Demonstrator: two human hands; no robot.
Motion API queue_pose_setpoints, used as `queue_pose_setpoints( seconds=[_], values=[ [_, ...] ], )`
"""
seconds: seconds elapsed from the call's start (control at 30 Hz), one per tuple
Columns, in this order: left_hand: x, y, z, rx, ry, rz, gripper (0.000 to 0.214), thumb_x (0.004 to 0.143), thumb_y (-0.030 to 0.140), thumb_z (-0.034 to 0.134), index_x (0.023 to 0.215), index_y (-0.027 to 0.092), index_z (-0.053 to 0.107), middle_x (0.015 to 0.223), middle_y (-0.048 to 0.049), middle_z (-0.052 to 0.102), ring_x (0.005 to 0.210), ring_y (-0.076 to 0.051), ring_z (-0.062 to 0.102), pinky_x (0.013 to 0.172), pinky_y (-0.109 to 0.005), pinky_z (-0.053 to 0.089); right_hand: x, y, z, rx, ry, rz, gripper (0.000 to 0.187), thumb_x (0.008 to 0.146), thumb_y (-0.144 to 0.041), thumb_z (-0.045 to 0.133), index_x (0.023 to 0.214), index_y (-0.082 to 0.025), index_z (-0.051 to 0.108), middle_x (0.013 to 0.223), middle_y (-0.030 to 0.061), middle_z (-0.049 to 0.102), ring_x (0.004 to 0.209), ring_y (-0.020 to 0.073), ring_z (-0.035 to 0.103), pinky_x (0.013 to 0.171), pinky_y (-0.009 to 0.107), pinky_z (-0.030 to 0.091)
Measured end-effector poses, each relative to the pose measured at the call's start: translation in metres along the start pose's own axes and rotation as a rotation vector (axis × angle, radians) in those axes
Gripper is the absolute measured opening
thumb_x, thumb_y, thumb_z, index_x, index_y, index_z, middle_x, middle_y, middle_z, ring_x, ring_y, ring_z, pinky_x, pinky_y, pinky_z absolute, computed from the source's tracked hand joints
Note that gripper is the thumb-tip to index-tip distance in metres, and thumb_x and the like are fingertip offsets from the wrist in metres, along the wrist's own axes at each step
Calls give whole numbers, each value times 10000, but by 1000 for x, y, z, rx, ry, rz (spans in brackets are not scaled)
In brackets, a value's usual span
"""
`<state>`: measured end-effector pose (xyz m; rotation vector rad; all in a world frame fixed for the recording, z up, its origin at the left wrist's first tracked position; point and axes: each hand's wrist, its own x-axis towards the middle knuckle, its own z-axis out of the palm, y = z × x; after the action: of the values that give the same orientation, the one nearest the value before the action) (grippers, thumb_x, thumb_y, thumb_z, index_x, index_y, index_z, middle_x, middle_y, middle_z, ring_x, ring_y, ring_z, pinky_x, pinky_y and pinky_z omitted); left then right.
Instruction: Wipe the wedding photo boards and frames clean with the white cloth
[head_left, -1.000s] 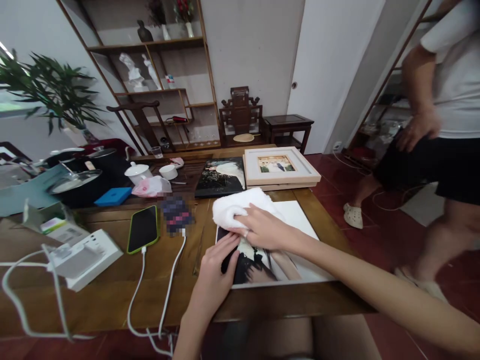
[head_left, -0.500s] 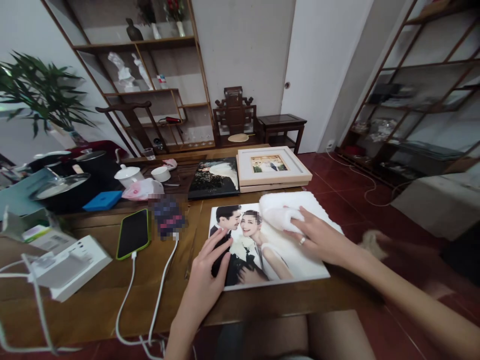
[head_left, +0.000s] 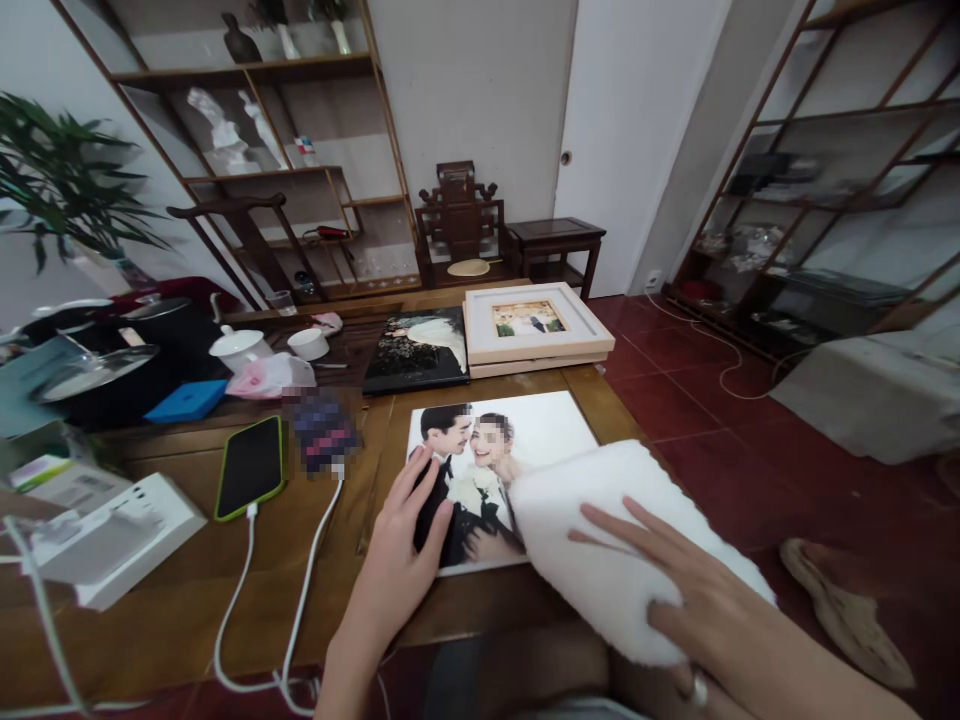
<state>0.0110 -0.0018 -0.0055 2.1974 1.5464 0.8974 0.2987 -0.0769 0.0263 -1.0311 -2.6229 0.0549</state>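
Observation:
A wedding photo panel (head_left: pixel 544 420) lies flat on the wooden table, showing a couple against a white ground. My left hand (head_left: pixel 401 540) rests on its left side with fingers stretched out and slightly spread, holding nothing. On the lower right part of the panel lies a fluffy white cloth (head_left: pixel 581 545), hiding that corner and hanging over the table's front edge. My right hand (head_left: pixel 697 590) grips the cloth, its fingers lying long across the top and its thumb pressed into the near side. A ring shows on this hand.
Behind the panel lie a dark photo album (head_left: pixel 412 365) and a pale wooden picture frame (head_left: pixel 540 345). To the left are a green-edged phone (head_left: pixel 251 465), white charging cables (head_left: pixel 311 560), a white box (head_left: pixel 142 530), a blue box (head_left: pixel 185 401) and a white teapot (head_left: pixel 240 348).
My right hand has moved down and right with the cloth, towards the panel's near right corner, uncovering its upper right. The left hand stays on the panel. The view has shifted slightly.

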Motion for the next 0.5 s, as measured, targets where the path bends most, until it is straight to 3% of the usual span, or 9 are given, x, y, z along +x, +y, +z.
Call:
queue_pose_setpoints(
  seconds=[0.23, 0.37, 0.5],
  values=[
    [1, -2, 1, 44, 16, 55, 461, 905, 326, 440, 1314, 118, 478, 1423, -148, 421, 1351, -222, 336, 1106, -421, 290, 62, 62, 6, -32, -14, 134, 223, 867, -196, 405, 904, -159, 621, 1255, 191, 556, 1248, 319, 426, 962, 511, 402],
    [1, -2, 0, 51, 16, 61, 455, 903, 321, 439, 1308, 119, 484, 1420, -158, 420, 1353, -224, 334, 1104, -421, 294, 101, 95, 13, -61, 34, 169, 297, 934, -295, 366, 991, -162, 625, 1089, 155, 625, 1064, 318, 545, 845, 460, 456],
    [1, -2, 1, 50, 16, 42, 458, 904, 326, 434, 1314, 126, 480, 1423, -153, 418, 1356, -227, 327, 1106, -422, 289, 114, 105, 16, -65, 47, 159, 291, 938, -277, 362, 945, -158, 628, 1018, 144, 641, 997, 315, 566, 822, 462, 458]
  ],
)
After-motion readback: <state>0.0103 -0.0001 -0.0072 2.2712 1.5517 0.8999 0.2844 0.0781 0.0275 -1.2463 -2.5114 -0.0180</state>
